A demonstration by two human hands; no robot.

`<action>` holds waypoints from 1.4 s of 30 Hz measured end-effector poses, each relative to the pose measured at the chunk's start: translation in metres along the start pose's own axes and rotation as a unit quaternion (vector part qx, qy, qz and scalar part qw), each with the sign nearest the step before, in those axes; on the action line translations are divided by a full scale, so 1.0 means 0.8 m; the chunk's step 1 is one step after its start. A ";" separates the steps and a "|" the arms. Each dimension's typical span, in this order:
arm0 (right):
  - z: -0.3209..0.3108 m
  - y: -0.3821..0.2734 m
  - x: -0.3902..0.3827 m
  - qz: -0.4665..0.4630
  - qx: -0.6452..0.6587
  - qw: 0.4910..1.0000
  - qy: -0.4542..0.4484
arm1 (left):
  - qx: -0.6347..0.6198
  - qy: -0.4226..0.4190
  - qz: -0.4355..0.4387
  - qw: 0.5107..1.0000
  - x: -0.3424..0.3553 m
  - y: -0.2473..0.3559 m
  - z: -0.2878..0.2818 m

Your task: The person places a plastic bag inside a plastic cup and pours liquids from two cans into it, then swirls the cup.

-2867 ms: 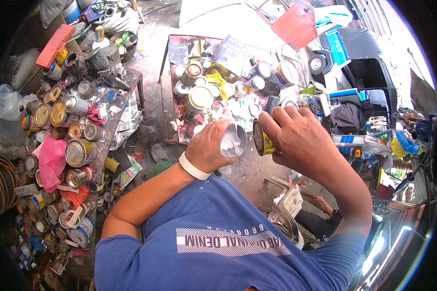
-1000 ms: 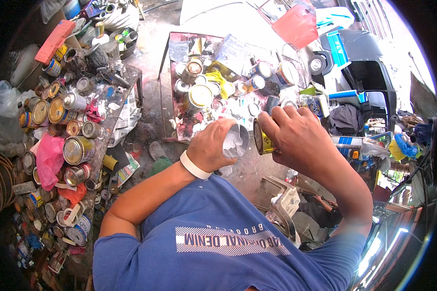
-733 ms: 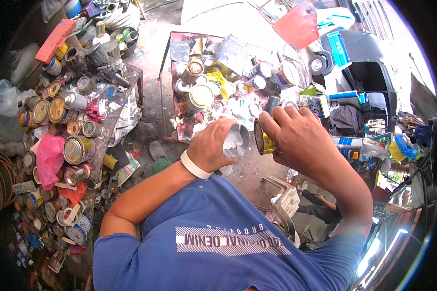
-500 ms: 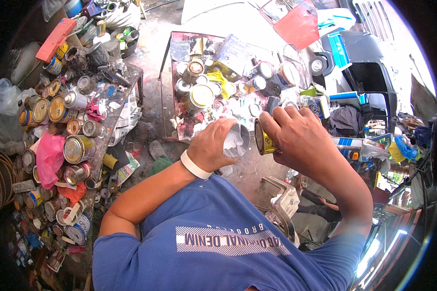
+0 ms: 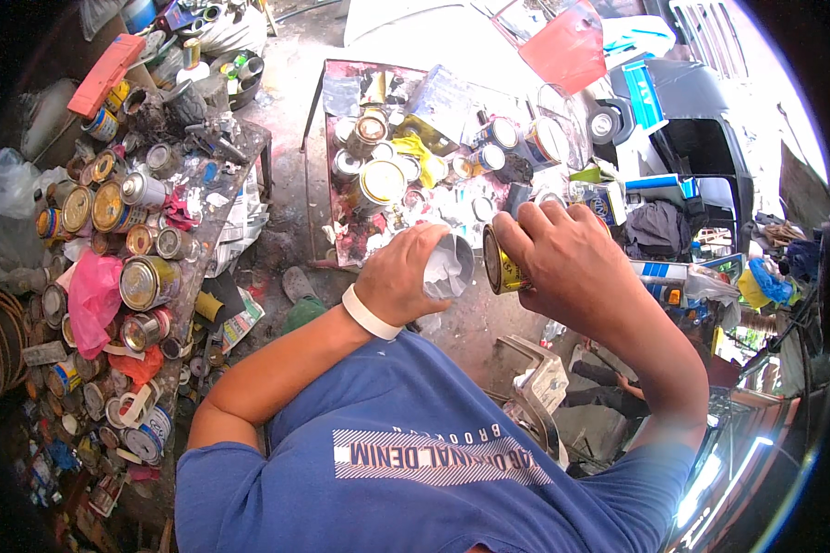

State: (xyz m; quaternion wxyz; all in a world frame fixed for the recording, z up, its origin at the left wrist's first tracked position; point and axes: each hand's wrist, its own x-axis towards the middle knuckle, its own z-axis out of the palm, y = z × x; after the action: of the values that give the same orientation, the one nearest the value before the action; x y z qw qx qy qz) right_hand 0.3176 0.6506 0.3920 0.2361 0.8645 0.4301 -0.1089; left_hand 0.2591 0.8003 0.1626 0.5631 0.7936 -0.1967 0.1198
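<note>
My right hand (image 5: 567, 263) grips a small yellow tin can (image 5: 500, 264), tipped on its side with its mouth toward the left. My left hand (image 5: 404, 274) holds a grey-white plastic cup (image 5: 452, 266) right beside the can's mouth, the two nearly touching. A white band circles my left wrist. Both hands are raised in front of my chest, above the near edge of a paint-stained table (image 5: 346, 241). Whatever is inside the can and the cup cannot be seen.
The table carries several paint tins (image 5: 381, 180), a yellow rag (image 5: 417, 147) and papers. A long bench (image 5: 207, 189) at left is crowded with cans, a pink bag (image 5: 92, 295) and tape rolls. A red sheet (image 5: 570, 48) and a dark vehicle (image 5: 692, 138) lie beyond.
Hardly anything differs: both hands stay together with the can tipped against the cup, shifting only by a few pixels.
</note>
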 end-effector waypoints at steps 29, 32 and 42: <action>-0.004 -0.001 -0.003 0.001 -0.002 1.000 -0.015 | -0.001 0.003 -0.001 1.000 0.001 0.002 0.006; -0.005 -0.001 -0.003 0.001 -0.004 1.000 -0.016 | 0.003 0.004 0.002 1.000 0.002 0.003 0.005; -0.001 -0.005 0.004 -0.003 0.004 0.999 -0.044 | -0.010 -0.004 -0.002 1.000 0.004 0.009 0.001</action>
State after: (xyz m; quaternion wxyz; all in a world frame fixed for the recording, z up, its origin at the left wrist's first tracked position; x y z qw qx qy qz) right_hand 0.3166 0.6554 0.3902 0.2512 0.8587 0.4211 -0.1489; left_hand 0.2585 0.7968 0.1698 0.5705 0.7887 -0.1987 0.1141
